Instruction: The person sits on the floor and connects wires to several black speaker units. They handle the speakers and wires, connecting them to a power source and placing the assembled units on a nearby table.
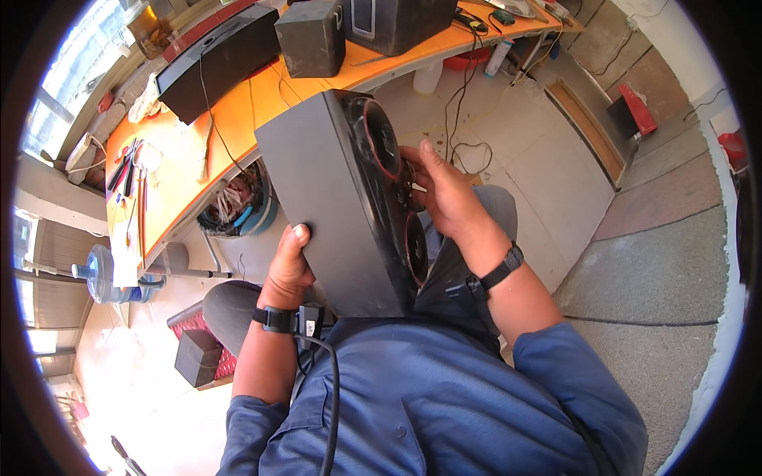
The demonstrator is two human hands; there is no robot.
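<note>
A black box loudspeaker [324, 208] is held tilted over my lap, its glossy front turned to the right. That front carries two round, red-rimmed drivers, the upper driver [382, 138] and the lower driver [417, 249], with small dark parts between them. My left hand [292, 256] grips the cabinet's lower left edge, thumb on the flat side panel and fingers hidden underneath. At the front, my right hand [443, 193] has its curled fingers against the small parts between the drivers, with its thumb raised; the fingertips are partly hidden.
On the orange workbench [178, 160] lie pliers [125, 169], a brush [206, 152] and several speaker boxes, including a small speaker [311, 38]. Below stands a waste bucket [238, 205]. Cables [470, 137] hang to the floor. A small black box [198, 357] sits on a red woven seat [226, 360].
</note>
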